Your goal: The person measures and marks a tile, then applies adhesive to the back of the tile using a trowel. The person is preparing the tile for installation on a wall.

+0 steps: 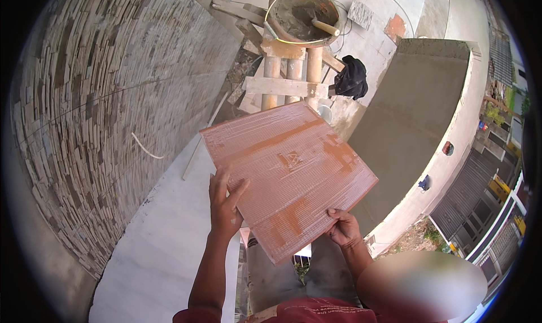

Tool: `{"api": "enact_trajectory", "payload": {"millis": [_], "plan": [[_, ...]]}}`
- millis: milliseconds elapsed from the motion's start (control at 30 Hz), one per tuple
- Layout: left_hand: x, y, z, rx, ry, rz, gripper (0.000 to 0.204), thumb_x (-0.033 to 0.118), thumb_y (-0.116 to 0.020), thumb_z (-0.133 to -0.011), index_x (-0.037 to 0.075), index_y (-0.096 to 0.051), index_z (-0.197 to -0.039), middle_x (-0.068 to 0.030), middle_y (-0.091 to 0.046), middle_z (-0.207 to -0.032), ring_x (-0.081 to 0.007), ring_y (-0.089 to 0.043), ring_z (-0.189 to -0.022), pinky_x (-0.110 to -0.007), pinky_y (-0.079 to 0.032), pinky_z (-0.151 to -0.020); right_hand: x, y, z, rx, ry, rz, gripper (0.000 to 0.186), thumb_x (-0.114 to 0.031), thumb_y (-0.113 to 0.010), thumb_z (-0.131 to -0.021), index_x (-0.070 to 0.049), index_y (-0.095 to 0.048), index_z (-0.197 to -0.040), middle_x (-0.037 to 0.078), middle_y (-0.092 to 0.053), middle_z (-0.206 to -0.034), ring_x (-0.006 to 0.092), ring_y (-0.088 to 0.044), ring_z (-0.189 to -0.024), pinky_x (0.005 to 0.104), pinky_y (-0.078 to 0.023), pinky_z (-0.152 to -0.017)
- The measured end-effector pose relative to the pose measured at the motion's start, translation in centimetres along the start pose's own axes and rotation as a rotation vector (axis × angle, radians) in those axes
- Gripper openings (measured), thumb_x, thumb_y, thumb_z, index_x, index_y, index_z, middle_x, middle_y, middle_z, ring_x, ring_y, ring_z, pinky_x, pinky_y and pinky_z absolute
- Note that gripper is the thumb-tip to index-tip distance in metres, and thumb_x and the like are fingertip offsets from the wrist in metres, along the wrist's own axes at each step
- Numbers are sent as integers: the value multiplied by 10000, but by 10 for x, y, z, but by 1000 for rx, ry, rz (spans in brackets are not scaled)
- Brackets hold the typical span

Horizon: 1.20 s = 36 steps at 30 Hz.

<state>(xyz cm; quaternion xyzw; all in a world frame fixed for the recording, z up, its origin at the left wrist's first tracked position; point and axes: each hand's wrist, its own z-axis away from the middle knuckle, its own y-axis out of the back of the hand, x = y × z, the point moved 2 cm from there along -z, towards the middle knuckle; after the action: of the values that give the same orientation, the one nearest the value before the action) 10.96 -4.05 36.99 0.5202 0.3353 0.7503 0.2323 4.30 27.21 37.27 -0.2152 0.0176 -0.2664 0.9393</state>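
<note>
A large square tile [282, 182] is tilted in front of me, its reddish-brown ribbed back facing up with pale smears over it. My left hand [226, 205] grips its left edge, the thumb lying over the ribbed face. At the lower right edge, my right hand [343, 228] pinches the tile, thumb on top and the other fingers partly hidden beneath. Beyond the tile's far edge stands a bucket [271, 19] of wet grey mortar with a wooden-handled tool [326, 27] resting in it.
The bucket sits on a makeshift wooden stand [285, 87] with round posts. Black cloth [351, 77] hangs beside it. A stone-strip-patterned wall [113, 80] rises at left; a low wall [435, 182] borders a grey cement surface [409, 119] at right. A thin stick [204, 136] leans near the left wall.
</note>
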Motion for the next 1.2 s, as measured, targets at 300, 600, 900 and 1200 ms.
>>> {"api": "enact_trajectory", "payload": {"millis": [300, 600, 900, 1200], "plan": [[-43, -123, -132, -55, 978, 1179, 677, 517, -469, -1025, -67, -542, -1360, -234, -607, -1318, -287, -594, -1216, -375, -468, -1012, -33, -4, -142, -162, 264, -117, 487, 39, -619, -910, 61, -452, -1367, 190, -574, -1352, 328, -577, -1253, 475, -464, -1108], [-103, -193, -201, -167, 950, 226, 684, 572, -620, -941, -99, -678, -1060, -222, -715, -977, -306, -688, -872, -416, -524, -806, -54, 18, -241, -197, 300, -91, 508, 21, -616, -921, 59, -420, -1388, 197, -544, -1359, 347, -559, -1257, 508, -478, -1082], [-167, -269, -178, 120, 734, 192, 599, 531, -736, -882, -60, -668, -960, -197, -710, -906, -260, -681, -840, -392, -516, -767, -47, 83, -335, -280, 25, -29, 466, -34, -624, -951, 62, -438, -1368, 217, -577, -1349, 352, -581, -1260, 504, -491, -1085], [-233, -321, -183, 196, 579, 129, 565, 488, -738, -893, -63, -620, -941, -199, -695, -854, -289, -672, -784, -404, -518, -750, -30, 134, -420, -219, -209, 121, 473, -193, -679, -958, -4, -485, -1346, 175, -554, -1366, 333, -539, -1284, 514, -451, -1088]]}}
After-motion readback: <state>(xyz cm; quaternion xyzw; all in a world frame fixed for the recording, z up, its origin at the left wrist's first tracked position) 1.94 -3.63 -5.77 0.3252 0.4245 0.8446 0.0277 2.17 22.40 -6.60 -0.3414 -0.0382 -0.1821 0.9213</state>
